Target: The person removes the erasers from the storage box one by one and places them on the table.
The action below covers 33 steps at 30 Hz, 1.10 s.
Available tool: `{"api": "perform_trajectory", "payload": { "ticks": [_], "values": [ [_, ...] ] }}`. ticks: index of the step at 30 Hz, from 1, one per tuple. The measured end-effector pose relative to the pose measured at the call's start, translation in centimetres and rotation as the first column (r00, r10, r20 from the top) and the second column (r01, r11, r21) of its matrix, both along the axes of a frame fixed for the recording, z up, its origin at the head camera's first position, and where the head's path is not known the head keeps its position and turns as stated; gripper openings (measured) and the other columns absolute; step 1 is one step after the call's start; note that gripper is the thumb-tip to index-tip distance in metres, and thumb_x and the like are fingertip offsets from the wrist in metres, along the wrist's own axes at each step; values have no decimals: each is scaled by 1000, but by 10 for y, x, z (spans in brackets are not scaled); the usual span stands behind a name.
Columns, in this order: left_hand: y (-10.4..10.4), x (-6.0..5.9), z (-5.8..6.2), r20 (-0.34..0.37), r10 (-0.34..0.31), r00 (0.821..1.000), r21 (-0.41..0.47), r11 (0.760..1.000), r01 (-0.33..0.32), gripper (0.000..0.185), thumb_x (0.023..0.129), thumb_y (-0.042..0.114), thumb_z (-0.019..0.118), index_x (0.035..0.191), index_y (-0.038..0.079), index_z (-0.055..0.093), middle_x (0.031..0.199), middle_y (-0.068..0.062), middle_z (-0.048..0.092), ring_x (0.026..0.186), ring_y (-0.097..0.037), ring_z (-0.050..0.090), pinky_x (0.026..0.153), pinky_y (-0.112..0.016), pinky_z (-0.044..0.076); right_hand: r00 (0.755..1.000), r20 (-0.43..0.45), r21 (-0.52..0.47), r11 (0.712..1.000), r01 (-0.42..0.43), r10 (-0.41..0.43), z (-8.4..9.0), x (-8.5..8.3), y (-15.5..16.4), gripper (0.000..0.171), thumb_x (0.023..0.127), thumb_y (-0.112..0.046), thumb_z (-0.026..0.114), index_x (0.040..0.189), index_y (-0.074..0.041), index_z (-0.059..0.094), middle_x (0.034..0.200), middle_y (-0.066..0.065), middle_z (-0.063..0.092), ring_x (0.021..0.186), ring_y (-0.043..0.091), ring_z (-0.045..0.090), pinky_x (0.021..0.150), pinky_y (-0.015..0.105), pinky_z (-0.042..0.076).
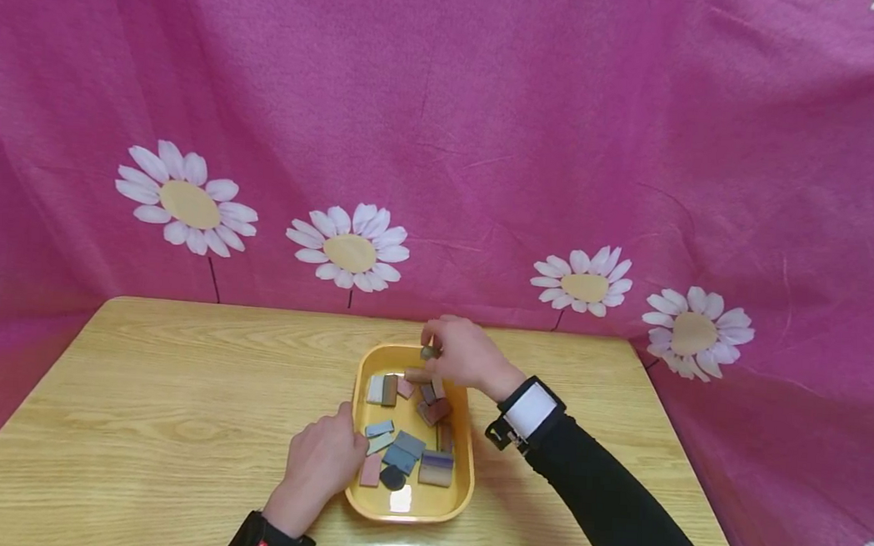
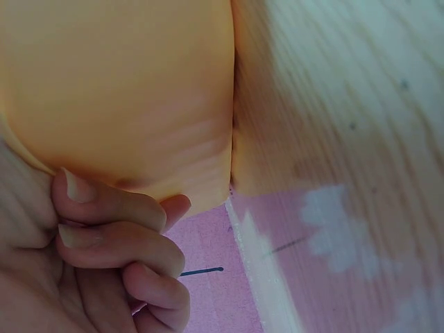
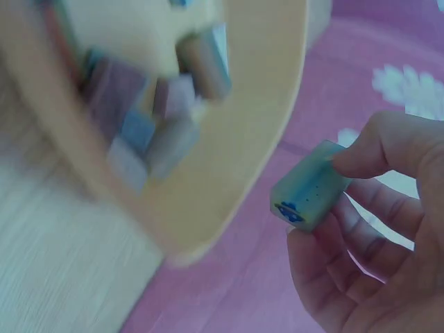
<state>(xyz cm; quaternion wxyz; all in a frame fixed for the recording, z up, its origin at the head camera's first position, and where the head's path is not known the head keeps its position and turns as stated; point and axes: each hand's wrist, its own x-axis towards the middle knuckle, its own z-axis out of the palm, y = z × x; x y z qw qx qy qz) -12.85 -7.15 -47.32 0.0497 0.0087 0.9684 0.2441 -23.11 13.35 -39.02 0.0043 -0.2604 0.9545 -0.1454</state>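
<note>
My right hand [image 1: 469,357] is over the far right corner of a yellow tray [image 1: 467,475]. It pinches a small block between thumb and fingers; in the right wrist view this block [image 3: 312,184] is pale green, with a blue mark on its end. My left hand [image 1: 326,454] grips the tray's left rim, its fingers [image 2: 118,246] curled against the outer wall. Inside the tray lie several small blocks: blue-grey ones [image 1: 399,460], pink ones [image 1: 370,470], reddish-brown ones [image 1: 439,410], and a dark round piece [image 1: 393,477].
The tray stands on a light wooden table [image 1: 173,407]. Behind the table's far edge hangs a magenta cloth [image 1: 460,141] printed with white daisies, such as one daisy [image 1: 348,252] behind the tray.
</note>
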Motion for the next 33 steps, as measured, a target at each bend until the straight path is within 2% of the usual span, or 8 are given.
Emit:
{"api": "perform_trajectory", "payload": {
  "ticks": [5, 11, 15, 20, 28, 33],
  "values": [
    [0, 0, 0, 19, 8, 1000, 3, 1000, -8, 32, 88, 21, 57, 112, -1, 58, 70, -6, 54, 57, -20, 50, 50, -35, 35, 997, -10, -50, 996, 74, -75, -8, -7, 36, 18, 75, -12, 73, 91, -9, 67, 81, 1, 58, 73, 16, 54, 67, 32, 46],
    [1, 0, -1, 34, 17, 999, -8, 1000, -17, 35, 89, 22, 57, 114, -1, 58, 71, -7, 55, 57, -20, 50, 50, -35, 35, 990, 8, 28, 990, 137, -137, -40, -5, 63, 18, 71, -10, 75, 88, -9, 69, 74, 0, 56, 68, 16, 52, 65, 33, 45],
    [2, -1, -1, 30, 12, 999, -12, 1000, -12, 36, 89, 22, 57, 116, -2, 57, 71, -7, 55, 57, -21, 50, 50, -35, 35, 984, 57, 58, 984, 168, -171, -60, -3, 73, 17, 71, -9, 76, 88, -10, 70, 74, 0, 57, 69, 16, 53, 67, 34, 46],
    [2, 0, 0, 29, 10, 1000, -11, 1000, -10, 36, 89, 21, 56, 116, -2, 57, 71, -6, 54, 57, -21, 50, 49, -35, 35, 969, 126, 73, 977, 203, -211, -75, 0, 78, 18, 70, -7, 77, 85, -12, 69, 75, -1, 58, 70, 16, 53, 68, 34, 47],
    [1, 1, 2, 27, 7, 1000, -11, 1000, -6, 36, 89, 21, 56, 117, -3, 57, 69, -5, 52, 55, -20, 49, 49, -34, 34, 965, 150, 78, 975, 207, -217, -78, 2, 83, 22, 69, -8, 77, 88, -12, 69, 77, -1, 60, 72, 16, 54, 69, 34, 48],
    [2, 0, 1, 33, 9, 999, -6, 1000, -9, 36, 90, 22, 56, 116, -3, 56, 67, -5, 51, 54, -20, 49, 48, -33, 33, 979, 61, 94, 978, 187, -193, -64, 1, 79, 21, 75, -12, 74, 95, -9, 69, 79, 1, 61, 72, 16, 56, 68, 36, 48]
  ]
}}
